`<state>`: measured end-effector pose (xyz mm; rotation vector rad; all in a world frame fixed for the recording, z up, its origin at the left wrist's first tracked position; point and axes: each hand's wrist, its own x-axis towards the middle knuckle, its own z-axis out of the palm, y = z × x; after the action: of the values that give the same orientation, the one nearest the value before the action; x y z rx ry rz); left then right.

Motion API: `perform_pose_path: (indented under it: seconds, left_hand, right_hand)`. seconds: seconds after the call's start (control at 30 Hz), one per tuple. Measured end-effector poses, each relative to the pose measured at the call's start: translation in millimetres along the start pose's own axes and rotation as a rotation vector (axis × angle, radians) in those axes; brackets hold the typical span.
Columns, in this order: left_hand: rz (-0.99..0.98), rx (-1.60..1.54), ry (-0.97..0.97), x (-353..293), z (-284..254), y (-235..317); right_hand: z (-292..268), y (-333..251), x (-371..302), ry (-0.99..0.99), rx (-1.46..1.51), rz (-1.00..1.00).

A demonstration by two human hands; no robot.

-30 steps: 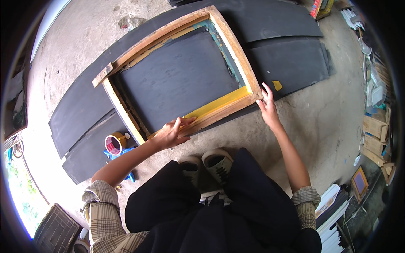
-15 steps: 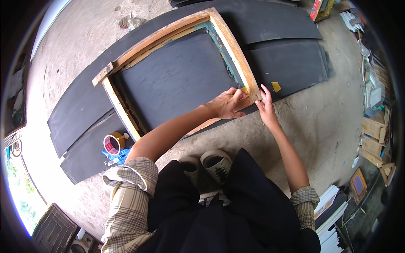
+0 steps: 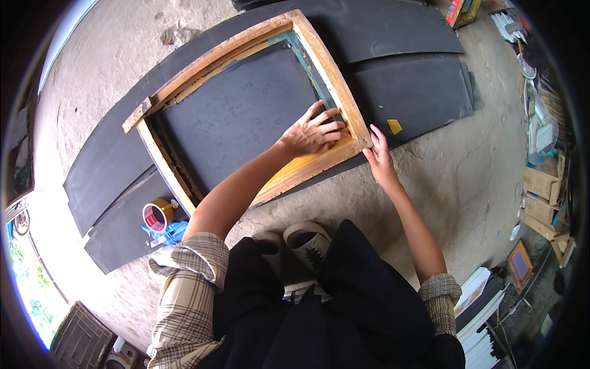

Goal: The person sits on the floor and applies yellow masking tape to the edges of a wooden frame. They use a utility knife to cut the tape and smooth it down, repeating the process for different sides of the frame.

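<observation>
A wooden frame (image 3: pixel 329 67) lies tilted across black sheets, with a dark flat panel (image 3: pixel 246 104) inside it. Yellow tape (image 3: pixel 298 165) runs along the inner near edge of the frame. My left hand (image 3: pixel 314 132) rests inside the near right corner, its fingers spread and pressing on the inner edge beside the tape. Outside that same corner, my right hand (image 3: pixel 381 161) touches the wood with its fingers stretched out and holds nothing. The palm side of my left hand is hidden.
Black sheets (image 3: pixel 405 92) spread over the concrete floor (image 3: pixel 458 178) beneath the frame. On their left part stand a tape roll (image 3: pixel 158 215) and a crumpled blue thing (image 3: pixel 169 235). A yellow scrap (image 3: pixel 394 126) lies right of the frame. Cardboard boxes (image 3: pixel 542 183) line the right side.
My left hand has shifted up and left from the corner, its fingers now spread wider, uncovering yellow tape along the near inner edge. My right hand stays at the corner.
</observation>
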<state>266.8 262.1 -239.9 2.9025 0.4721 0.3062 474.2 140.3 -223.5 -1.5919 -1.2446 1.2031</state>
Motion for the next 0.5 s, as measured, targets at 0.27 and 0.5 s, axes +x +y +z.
perform_pose_path:
  seconds: [0.27, 0.5]
  left_hand:
    - [-0.101, 0.016, 0.146, -7.5, -4.0, 6.5]
    - [-0.165, 0.065, -0.067, -84.9, -19.7, 5.6]
  right_hand:
    - [-3.0, 1.2, -1.1, 0.008, -0.04, -0.051]
    - [16.3, -48.3, -1.2, 0.098, -0.65, -0.377]
